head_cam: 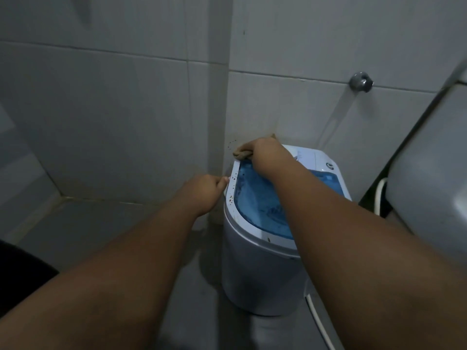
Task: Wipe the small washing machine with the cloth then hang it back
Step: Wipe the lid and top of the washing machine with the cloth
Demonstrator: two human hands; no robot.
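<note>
A small grey washing machine with a blue translucent lid and a white rim stands on the tiled floor in a corner. My right hand is closed on a tan cloth, pressing it on the rim's far left corner. Brown specks dot the rim's left side. My left hand grips the machine's left edge, thumb on the rim. Most of the cloth is hidden under my right hand.
Grey tiled walls meet in a corner right behind the machine. A metal wall fitting sticks out at upper right. A large pale appliance stands on the right, with a white hose running along the floor.
</note>
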